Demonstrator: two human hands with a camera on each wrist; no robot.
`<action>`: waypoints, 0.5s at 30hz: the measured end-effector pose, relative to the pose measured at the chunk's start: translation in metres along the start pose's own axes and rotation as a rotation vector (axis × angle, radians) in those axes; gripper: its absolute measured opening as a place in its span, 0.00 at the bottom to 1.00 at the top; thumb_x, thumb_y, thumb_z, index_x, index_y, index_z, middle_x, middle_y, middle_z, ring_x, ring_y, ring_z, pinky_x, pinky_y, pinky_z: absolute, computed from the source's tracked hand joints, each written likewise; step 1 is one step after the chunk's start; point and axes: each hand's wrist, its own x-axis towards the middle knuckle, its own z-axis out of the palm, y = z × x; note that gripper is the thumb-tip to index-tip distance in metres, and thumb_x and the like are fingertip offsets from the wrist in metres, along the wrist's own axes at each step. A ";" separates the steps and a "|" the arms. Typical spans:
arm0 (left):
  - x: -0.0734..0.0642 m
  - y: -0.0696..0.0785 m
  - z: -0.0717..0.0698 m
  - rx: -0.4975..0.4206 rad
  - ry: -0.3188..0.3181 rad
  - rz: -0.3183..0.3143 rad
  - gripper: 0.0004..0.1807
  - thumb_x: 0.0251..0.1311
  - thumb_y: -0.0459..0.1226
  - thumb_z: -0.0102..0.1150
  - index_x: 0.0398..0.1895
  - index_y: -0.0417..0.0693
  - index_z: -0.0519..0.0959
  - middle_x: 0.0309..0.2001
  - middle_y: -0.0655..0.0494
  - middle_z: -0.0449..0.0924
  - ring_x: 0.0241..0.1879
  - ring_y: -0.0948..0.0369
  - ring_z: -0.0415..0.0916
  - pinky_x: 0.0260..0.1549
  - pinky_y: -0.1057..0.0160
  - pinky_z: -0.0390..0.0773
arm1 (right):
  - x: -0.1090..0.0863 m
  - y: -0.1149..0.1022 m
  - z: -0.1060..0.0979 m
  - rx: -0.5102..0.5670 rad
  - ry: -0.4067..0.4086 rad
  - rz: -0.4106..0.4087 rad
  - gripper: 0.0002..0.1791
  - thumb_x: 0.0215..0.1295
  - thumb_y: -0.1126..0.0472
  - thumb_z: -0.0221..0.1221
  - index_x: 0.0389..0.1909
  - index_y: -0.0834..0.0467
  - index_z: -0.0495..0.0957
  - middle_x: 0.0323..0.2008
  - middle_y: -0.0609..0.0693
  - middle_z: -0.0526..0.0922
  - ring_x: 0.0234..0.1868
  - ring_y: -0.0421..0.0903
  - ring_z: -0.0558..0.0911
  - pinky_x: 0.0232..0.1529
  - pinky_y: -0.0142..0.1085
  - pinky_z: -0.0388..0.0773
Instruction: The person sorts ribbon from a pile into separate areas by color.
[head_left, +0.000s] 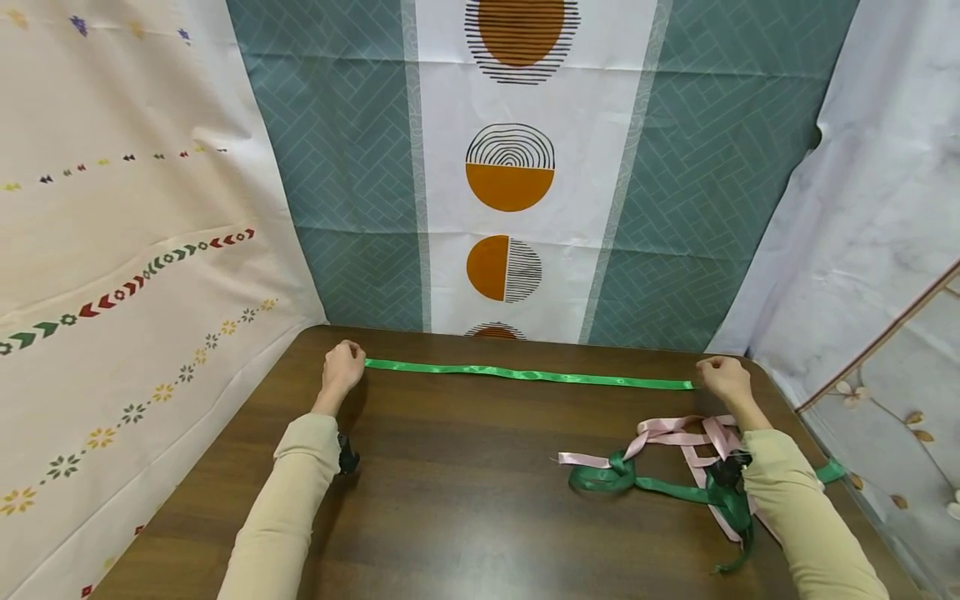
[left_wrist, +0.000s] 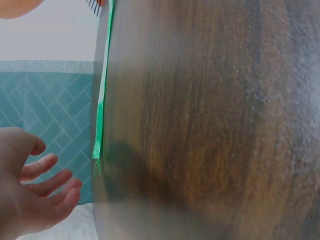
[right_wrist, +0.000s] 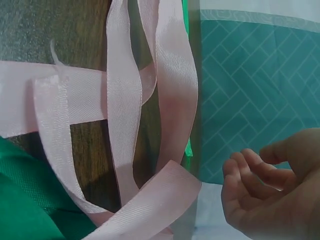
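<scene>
While the green ribbon (head_left: 517,374) lies straight near the far edge of the table (head_left: 450,458), seemingly done, the pink-and-green tangle (head_left: 671,490) at its right looks left to do. Left hand (head_left: 344,367), right hand (head_left: 726,379): near its far corners, loosely curled, empty.

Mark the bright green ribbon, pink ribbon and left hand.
Bright green ribbon (head_left: 517,374): head view, middle of its length.
Pink ribbon (right_wrist: 124,90): right wrist view, on one strand.
Left hand (head_left: 344,366): head view, middle of the hand.

Green ribbon (head_left: 525,374) straight across table (head_left: 465,467) between left hand (head_left: 342,367), right hand (head_left: 726,380); tangled ribbons (head_left: 675,490) near right sleeve (head_left: 802,500).
</scene>
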 end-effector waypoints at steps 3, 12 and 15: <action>-0.002 -0.001 0.000 -0.006 -0.010 -0.002 0.22 0.69 0.39 0.37 0.57 0.35 0.72 0.55 0.34 0.76 0.46 0.42 0.76 0.43 0.46 0.75 | -0.001 -0.001 0.001 -0.001 0.007 -0.014 0.23 0.68 0.61 0.41 0.49 0.73 0.77 0.44 0.70 0.81 0.47 0.69 0.77 0.40 0.49 0.74; -0.007 0.000 -0.001 -0.070 -0.053 0.082 0.21 0.69 0.38 0.40 0.57 0.33 0.73 0.51 0.35 0.78 0.44 0.45 0.75 0.44 0.48 0.74 | -0.004 -0.006 0.005 -0.008 0.036 -0.062 0.20 0.69 0.63 0.42 0.47 0.72 0.78 0.42 0.70 0.81 0.43 0.65 0.78 0.37 0.46 0.73; -0.009 0.001 0.001 -0.087 -0.064 0.115 0.21 0.70 0.36 0.40 0.57 0.31 0.73 0.51 0.34 0.78 0.45 0.45 0.75 0.45 0.48 0.74 | -0.005 -0.010 0.005 0.000 0.056 -0.092 0.20 0.69 0.64 0.42 0.46 0.71 0.78 0.42 0.69 0.82 0.40 0.62 0.79 0.33 0.40 0.70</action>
